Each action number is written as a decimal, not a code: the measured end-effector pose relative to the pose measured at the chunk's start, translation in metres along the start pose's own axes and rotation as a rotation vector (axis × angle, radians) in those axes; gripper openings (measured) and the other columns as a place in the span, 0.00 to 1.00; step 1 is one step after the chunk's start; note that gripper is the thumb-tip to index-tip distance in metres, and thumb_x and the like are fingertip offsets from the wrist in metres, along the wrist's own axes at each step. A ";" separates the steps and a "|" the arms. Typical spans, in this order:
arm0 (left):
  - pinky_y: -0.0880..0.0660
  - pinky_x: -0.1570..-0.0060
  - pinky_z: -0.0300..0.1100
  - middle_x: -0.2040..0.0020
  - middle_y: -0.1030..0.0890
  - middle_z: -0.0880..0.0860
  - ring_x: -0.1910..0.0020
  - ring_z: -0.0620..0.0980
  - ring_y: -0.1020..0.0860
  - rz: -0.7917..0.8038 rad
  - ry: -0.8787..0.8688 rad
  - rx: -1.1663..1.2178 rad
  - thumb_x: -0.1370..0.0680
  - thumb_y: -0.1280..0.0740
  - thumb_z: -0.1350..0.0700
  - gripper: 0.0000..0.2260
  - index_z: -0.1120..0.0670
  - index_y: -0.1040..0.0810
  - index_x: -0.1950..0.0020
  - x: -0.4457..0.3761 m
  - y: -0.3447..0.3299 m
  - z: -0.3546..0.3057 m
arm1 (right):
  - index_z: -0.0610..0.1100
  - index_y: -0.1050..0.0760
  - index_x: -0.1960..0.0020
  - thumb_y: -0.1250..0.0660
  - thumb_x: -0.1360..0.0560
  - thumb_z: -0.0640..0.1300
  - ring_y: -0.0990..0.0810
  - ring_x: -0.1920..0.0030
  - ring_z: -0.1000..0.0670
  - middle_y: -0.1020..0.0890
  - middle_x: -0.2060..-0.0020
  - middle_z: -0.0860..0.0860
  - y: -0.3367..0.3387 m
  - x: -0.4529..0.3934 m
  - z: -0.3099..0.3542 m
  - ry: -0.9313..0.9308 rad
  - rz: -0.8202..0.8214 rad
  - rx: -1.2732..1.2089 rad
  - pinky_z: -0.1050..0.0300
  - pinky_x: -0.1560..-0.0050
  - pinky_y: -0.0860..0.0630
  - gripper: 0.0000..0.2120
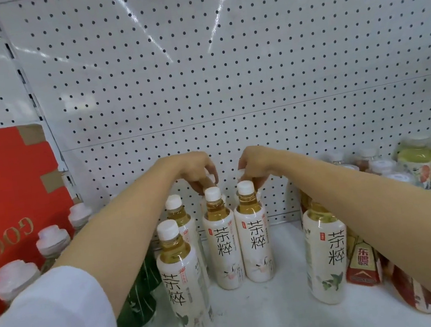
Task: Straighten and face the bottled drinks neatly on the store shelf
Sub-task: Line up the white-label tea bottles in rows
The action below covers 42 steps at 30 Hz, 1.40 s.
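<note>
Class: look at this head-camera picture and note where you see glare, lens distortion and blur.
Head view: bright streaks of glare on the white perforated back panel; wide-angle bending curves its seam and upright; the white-capped clear bottles at left and the yellow-green bottles at far right look soft.

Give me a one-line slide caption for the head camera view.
Both hands, left hand and right hand, reach to the caps of rear tea bottles behind two front-facing tea bottles on the white shelf.
</note>
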<state>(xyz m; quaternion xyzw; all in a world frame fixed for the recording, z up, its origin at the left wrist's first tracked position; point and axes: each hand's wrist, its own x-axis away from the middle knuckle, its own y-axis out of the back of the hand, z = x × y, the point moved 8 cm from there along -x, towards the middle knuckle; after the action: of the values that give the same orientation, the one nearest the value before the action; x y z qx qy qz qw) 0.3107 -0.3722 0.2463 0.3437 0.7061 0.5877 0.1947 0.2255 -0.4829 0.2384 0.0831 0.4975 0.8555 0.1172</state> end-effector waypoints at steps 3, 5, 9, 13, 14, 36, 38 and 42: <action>0.18 0.56 0.38 0.52 0.17 0.54 0.57 0.51 0.15 -0.007 0.004 0.022 0.23 0.27 0.59 0.10 0.55 0.18 0.42 0.010 -0.001 0.003 | 0.33 0.28 0.34 0.29 0.24 0.41 0.16 0.58 0.43 0.18 0.44 0.37 -0.004 -0.001 0.006 0.000 0.010 -0.014 0.59 0.65 0.20 0.22; 0.19 0.59 0.36 0.53 0.17 0.53 0.59 0.49 0.15 -0.024 0.004 0.029 0.23 0.27 0.59 0.11 0.55 0.18 0.41 0.016 -0.001 0.004 | 0.33 0.28 0.34 0.28 0.25 0.42 0.16 0.58 0.43 0.19 0.44 0.38 -0.007 -0.002 0.012 0.024 0.005 -0.022 0.57 0.62 0.19 0.23; 0.21 0.59 0.35 0.50 0.21 0.50 0.59 0.47 0.17 -0.083 0.022 0.067 0.21 0.29 0.59 0.12 0.53 0.19 0.38 0.022 -0.004 0.006 | 0.37 0.29 0.31 0.27 0.25 0.45 0.19 0.55 0.45 0.21 0.41 0.41 -0.013 -0.002 0.021 0.067 -0.012 0.076 0.61 0.68 0.24 0.26; 0.18 0.48 0.43 0.43 0.21 0.53 0.55 0.49 0.17 -0.115 0.040 0.070 0.20 0.30 0.58 0.15 0.49 0.22 0.34 0.033 -0.008 0.007 | 0.38 0.30 0.30 0.28 0.25 0.45 0.18 0.52 0.43 0.21 0.41 0.40 -0.013 0.004 0.020 0.071 -0.022 0.051 0.55 0.58 0.18 0.27; 0.19 0.45 0.44 0.40 0.21 0.54 0.52 0.50 0.17 -0.129 0.046 0.064 0.20 0.30 0.56 0.17 0.49 0.23 0.31 0.037 -0.007 0.006 | 0.37 0.29 0.32 0.28 0.25 0.45 0.17 0.51 0.42 0.20 0.43 0.40 -0.012 0.006 0.020 0.073 -0.025 0.044 0.52 0.53 0.18 0.25; 0.24 0.41 0.53 0.32 0.26 0.51 0.37 0.52 0.24 -0.942 0.368 0.784 0.31 0.22 0.50 0.38 0.50 0.37 0.25 0.219 -0.199 0.043 | 0.43 0.47 0.21 0.28 0.26 0.41 0.46 0.23 0.39 0.46 0.23 0.38 -0.045 0.201 -0.082 0.266 -0.852 -0.035 0.45 0.26 0.42 0.40; 0.22 0.44 0.54 0.32 0.24 0.53 0.39 0.55 0.23 -0.890 0.409 0.753 0.29 0.23 0.52 0.36 0.52 0.38 0.26 0.212 -0.206 0.044 | 0.45 0.48 0.22 0.27 0.27 0.42 0.40 0.26 0.36 0.43 0.24 0.38 -0.045 0.198 -0.082 0.225 -0.860 0.046 0.43 0.30 0.36 0.41; 0.21 0.45 0.56 0.36 0.21 0.53 0.42 0.55 0.20 -0.860 0.423 0.679 0.29 0.22 0.52 0.33 0.51 0.35 0.29 0.207 -0.212 0.043 | 0.51 0.54 0.21 0.27 0.28 0.43 0.32 0.33 0.35 0.38 0.26 0.41 -0.054 0.190 -0.090 0.164 -0.819 0.017 0.43 0.38 0.30 0.46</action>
<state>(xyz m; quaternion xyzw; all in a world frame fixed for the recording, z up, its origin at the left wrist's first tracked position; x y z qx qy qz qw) 0.1429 -0.2105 0.0583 -0.0552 0.9544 0.2526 0.1495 0.0262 -0.4778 0.1524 -0.1892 0.5040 0.7378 0.4071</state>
